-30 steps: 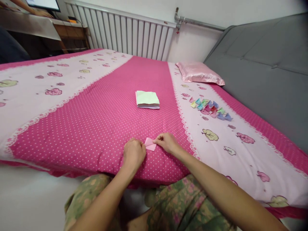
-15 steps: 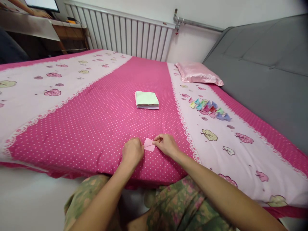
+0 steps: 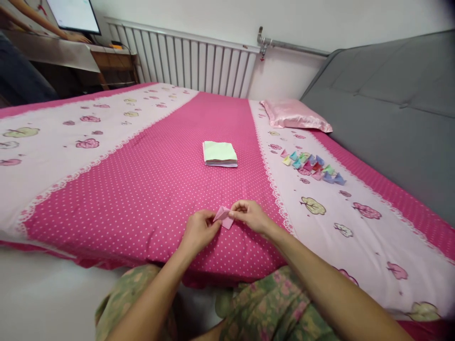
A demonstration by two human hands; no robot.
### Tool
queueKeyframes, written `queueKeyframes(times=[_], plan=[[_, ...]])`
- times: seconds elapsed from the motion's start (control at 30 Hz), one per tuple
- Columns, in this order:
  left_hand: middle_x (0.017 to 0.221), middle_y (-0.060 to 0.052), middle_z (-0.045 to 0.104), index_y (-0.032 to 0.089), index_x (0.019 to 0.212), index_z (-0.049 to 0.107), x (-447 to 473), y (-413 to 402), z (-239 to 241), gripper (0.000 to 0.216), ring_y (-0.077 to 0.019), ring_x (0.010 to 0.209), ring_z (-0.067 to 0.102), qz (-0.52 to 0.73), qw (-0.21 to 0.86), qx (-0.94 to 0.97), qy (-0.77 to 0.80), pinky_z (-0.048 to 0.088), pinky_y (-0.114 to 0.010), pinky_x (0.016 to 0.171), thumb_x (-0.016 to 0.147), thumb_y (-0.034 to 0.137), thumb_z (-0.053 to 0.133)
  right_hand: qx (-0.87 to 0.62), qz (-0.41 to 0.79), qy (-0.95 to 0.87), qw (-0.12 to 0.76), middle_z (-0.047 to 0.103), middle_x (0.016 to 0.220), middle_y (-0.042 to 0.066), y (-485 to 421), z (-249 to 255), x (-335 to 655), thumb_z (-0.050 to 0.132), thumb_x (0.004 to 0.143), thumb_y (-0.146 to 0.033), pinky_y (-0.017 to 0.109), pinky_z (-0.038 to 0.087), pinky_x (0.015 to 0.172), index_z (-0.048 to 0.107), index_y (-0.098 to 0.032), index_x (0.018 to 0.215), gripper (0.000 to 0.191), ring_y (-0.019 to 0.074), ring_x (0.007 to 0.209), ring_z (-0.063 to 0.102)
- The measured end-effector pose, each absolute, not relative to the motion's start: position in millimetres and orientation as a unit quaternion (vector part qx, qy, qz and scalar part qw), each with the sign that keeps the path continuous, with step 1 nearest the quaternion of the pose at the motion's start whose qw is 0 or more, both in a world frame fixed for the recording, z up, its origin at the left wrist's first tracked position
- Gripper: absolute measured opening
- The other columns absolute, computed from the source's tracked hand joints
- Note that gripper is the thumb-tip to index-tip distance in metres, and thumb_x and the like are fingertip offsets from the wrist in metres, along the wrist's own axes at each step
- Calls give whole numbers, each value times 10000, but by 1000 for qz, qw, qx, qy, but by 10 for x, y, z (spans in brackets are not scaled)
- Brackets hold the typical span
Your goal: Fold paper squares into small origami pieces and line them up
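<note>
A small piece of folded pink paper [image 3: 224, 217] is held between my two hands, just above the dotted pink part of the bedspread near its front edge. My left hand [image 3: 201, 229] pinches its left corner between thumb and finger. On the opposite side, my right hand [image 3: 250, 216] grips the right corner with thumb and forefinger. The upper part of the paper stands up in a raised fold. Beyond my hands lies a stack of square paper sheets [image 3: 220, 153], pale green on top.
Several small folded paper pieces [image 3: 313, 166] in mixed colours sit at the right on the bedspread [image 3: 170, 180]. A pink pillow [image 3: 296, 115] rests by the grey headboard [image 3: 387, 90]. At the far left, another person's arm [image 3: 46, 23] reaches over a desk with a monitor [image 3: 74, 15].
The pink paper has gone from lying nearly flat to showing a raised fold. My left fingers have shifted to pinch its left corner. The view has tilted slightly upward.
</note>
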State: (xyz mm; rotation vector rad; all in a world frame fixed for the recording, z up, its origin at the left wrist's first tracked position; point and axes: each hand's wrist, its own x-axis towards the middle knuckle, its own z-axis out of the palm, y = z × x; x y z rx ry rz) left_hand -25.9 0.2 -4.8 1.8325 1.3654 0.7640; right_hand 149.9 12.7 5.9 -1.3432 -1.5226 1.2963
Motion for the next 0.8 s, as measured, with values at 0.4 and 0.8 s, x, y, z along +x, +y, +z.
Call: queueKeyframes(times=[0.4, 0.8], plan=[[552, -4, 584, 125, 729, 633, -116, -79, 121, 326, -85, 458, 497, 426, 563, 556, 440, 396, -196, 456, 751, 440, 549, -466, 515, -594, 407, 577, 659, -15, 31, 298, 1514, 667, 667, -344, 223, 414, 576, 559, -148, 726, 231, 91, 587, 524], [538, -5, 570, 140, 616, 580, -95, -101, 141, 416, -112, 501, 535, 406, 569, 583, 413, 467, -227, 506, 763, 516, 480, -456, 483, -605, 438, 627, 681, 22, -65, 384, 1388, 654, 683, -381, 239, 449, 586, 638, -147, 739, 242, 118, 622, 556]])
